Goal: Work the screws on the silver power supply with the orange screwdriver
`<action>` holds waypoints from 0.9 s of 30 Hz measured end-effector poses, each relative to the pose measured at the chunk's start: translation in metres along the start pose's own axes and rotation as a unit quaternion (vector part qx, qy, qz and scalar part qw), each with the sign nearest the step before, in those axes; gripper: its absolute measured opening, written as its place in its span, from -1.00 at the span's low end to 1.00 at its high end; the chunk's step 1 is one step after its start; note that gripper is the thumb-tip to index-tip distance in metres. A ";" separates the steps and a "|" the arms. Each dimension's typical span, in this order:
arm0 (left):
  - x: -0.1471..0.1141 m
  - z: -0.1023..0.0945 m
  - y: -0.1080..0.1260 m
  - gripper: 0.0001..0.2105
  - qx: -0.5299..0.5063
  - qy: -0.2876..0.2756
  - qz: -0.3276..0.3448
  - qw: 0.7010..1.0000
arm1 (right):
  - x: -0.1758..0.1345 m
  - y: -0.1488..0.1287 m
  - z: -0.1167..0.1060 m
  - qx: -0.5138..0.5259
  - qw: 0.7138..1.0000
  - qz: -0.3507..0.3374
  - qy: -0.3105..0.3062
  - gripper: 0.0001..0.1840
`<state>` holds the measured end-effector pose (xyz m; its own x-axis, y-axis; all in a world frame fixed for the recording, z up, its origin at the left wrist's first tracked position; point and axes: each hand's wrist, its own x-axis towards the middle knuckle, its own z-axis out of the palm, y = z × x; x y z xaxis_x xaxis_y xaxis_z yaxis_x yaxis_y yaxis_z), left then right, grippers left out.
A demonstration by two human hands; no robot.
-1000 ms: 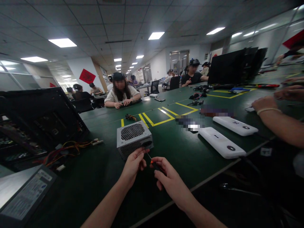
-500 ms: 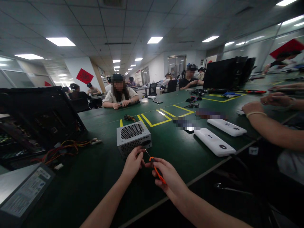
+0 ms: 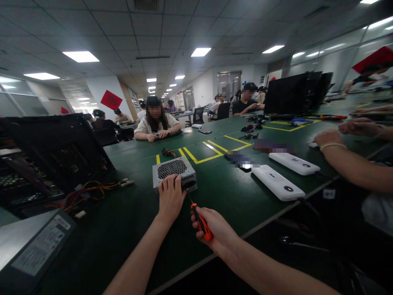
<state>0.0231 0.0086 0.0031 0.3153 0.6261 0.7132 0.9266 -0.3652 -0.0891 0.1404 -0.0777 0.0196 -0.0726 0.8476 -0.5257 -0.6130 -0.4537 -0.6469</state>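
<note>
A silver computer power supply (image 3: 190, 168) with a honeycomb grille stands on the green table in front of me. My left hand (image 3: 170, 198) lies over its near side, fingers hooked across the top edge and thumb toward the right, steadying it. In my right hand (image 3: 216, 229) is an orange-and-black screwdriver (image 3: 202, 223), gripped by the handle. Its thin shaft points up and away, with the tip at the lower right of the power supply's near face. Whether the tip sits in a screw is too small to tell.
An open black computer case (image 3: 58, 151) with loose cables (image 3: 92, 188) stands left, behind another power supply (image 3: 39, 241). Two white power banks (image 3: 276, 183) and a phone (image 3: 241, 161) lie right. A co-worker's hands (image 3: 330, 138) are at far right; another person (image 3: 156, 123) sits opposite.
My left hand has moved from near the screwdriver tip up onto the power supply's top edge. My right hand now wraps the screwdriver handle more fully, its tip still by the near face.
</note>
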 end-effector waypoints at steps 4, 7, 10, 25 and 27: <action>0.001 0.000 -0.002 -0.67 -0.006 -0.001 -0.002 1.000 | 0.000 0.000 0.000 0.037 0.999 -0.001 -0.009 -0.75; 0.000 0.000 -0.002 -0.67 -0.009 -0.001 0.000 1.000 | 0.001 0.002 0.000 0.059 0.998 -0.005 -0.023 -0.73; 0.000 0.000 -0.002 -0.66 -0.010 0.002 0.000 1.000 | 0.001 0.003 0.001 0.065 0.997 -0.010 -0.031 -0.76; -0.001 0.003 -0.002 -0.65 0.003 -0.003 0.001 1.000 | 0.003 -0.002 0.003 0.087 0.990 0.079 -0.082 -0.68; -0.001 0.003 -0.003 -0.65 0.000 -0.002 0.002 1.000 | 0.003 -0.004 0.001 0.079 0.990 0.074 -0.087 -0.69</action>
<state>0.0210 0.0108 0.0005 0.3205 0.6273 0.7097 0.9253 -0.3675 -0.0930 0.1423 -0.0727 0.0208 -0.2967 0.8160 -0.4961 -0.7002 -0.5392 -0.4680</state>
